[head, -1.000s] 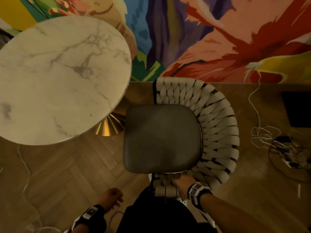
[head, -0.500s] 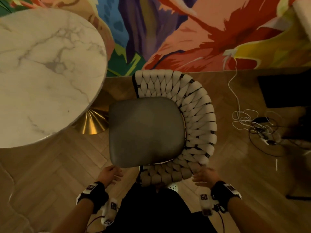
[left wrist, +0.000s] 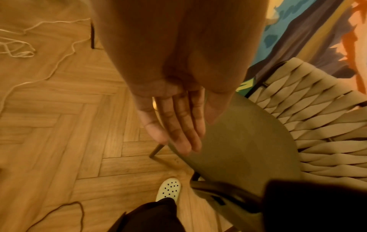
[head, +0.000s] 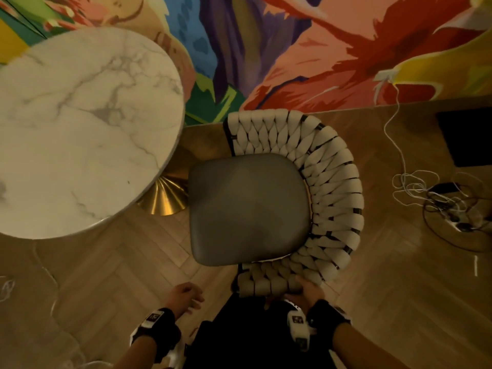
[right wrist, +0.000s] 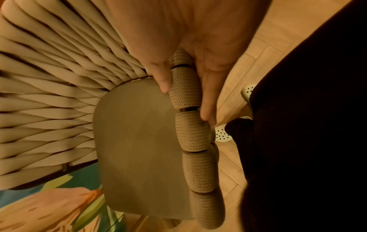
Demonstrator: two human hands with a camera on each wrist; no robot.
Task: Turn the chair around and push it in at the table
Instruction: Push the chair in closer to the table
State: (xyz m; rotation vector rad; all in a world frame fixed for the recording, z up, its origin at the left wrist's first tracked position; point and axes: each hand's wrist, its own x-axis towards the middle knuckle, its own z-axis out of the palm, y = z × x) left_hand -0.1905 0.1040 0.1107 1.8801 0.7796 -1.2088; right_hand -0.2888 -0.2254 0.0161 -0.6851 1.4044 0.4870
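Right wrist view: the right hand (right wrist: pixel 198 62) grasps the chair's padded woven rim, thumb on the seat side and fingers (right wrist: pixel 206 100) down the outer side, at the arm end nearest the person. In the head view the same hand (head: pixel 306 288) sits on the near end of the curved woven back. The left hand (head: pixel 183 296) holds nothing; from the left wrist view its fingers (left wrist: pixel 178 125) are straight and relaxed, hanging over the floor just beside the seat's front corner, apart from it.

The chair (head: pixel 250 209) stands on the herringbone wood floor (head: pixel 119 262), its grey seat cushion open toward the round marble desk (head: pixel 80 129) on the left, its woven back wrapping the far, right and near sides. The seat edge lies near the desk's brass pedestal base (head: pixel 165 195), not under the top. A bright painted mural (head: pixel 319 49) covers the wall beyond. Tangled cables (head: pixel 439 195) lie on the floor well to the right. A white perforated shoe (left wrist: pixel 168 190) shows below dark trousers.
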